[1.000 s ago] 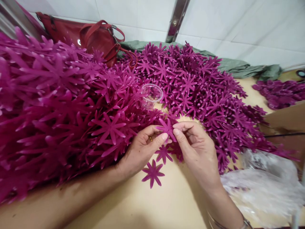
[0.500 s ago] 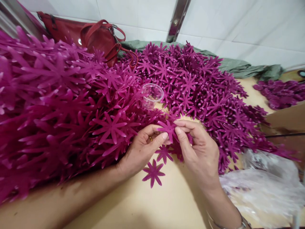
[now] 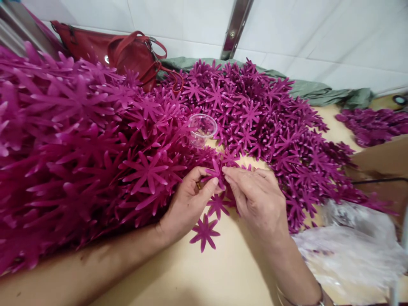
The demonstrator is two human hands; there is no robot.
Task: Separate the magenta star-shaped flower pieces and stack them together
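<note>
My left hand (image 3: 186,204) pinches a purple artificial flower (image 3: 217,173) between thumb and forefinger, its narrow petals spread out. At the flower's right edge, the fingertips of my right hand (image 3: 259,199) are pressed together on it; whether they also hold something small is hidden. Below the hands, a loose purple flower (image 3: 204,233) lies flat on the tan tabletop (image 3: 191,272), with another flower (image 3: 218,205) just above it. Just beyond the hands stands a clear plastic cup (image 3: 202,127) among the blossoms.
A big heap of purple flowers (image 3: 79,148) fills the left, and a second heap (image 3: 255,106) spreads behind and right. Clear plastic bags (image 3: 347,255) and a cardboard box (image 3: 379,170) are at right. A red handbag (image 3: 95,51) lies by the tiled wall (image 3: 302,38).
My right hand has turned palm-down and shifted slightly left, its fingertips closing in on the flower. The held flower has tilted, showing less of its face.
</note>
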